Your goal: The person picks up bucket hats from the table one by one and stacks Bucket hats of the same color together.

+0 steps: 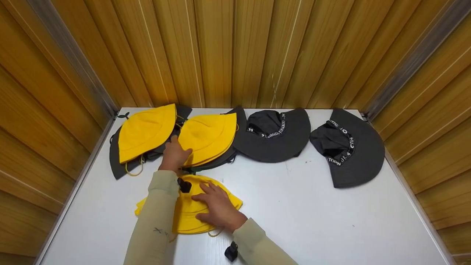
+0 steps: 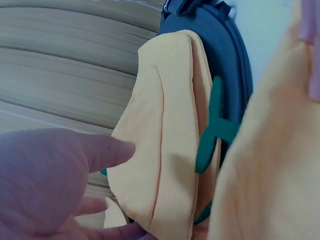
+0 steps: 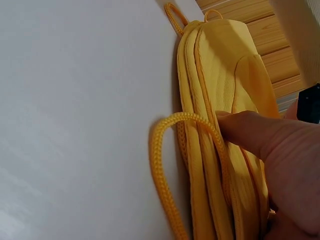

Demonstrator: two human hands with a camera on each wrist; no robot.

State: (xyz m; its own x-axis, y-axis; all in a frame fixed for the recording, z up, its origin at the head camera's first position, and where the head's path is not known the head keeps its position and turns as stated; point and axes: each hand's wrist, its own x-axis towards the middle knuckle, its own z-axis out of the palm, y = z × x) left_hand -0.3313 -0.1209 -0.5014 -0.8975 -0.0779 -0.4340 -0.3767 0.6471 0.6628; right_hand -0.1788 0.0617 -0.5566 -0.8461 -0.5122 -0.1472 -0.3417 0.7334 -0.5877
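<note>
My left hand (image 1: 176,152) lies at the left edge of the middle yellow bucket hat (image 1: 208,136), its thumb extended over the fabric in the left wrist view. That hat is layered with another yellow brim on top of a dark grey hat (image 2: 235,60). A green leaf-shaped sprout (image 2: 215,130) sticks out beside the brims. My right hand (image 1: 219,208) rests with spread fingers on the front stack of yellow hats (image 1: 191,222). In the right wrist view its thumb touches the layered brims, near a looped yellow cord (image 3: 160,165). My left forearm covers part of the front stack.
Another yellow hat (image 1: 145,134) lies over dark grey hats at the back left. Two dark grey hats (image 1: 274,149) (image 1: 362,154) with lettered inner bands lie upturned towards the right. Wood-patterned walls (image 1: 254,55) enclose the white table (image 1: 312,221) at the back and sides.
</note>
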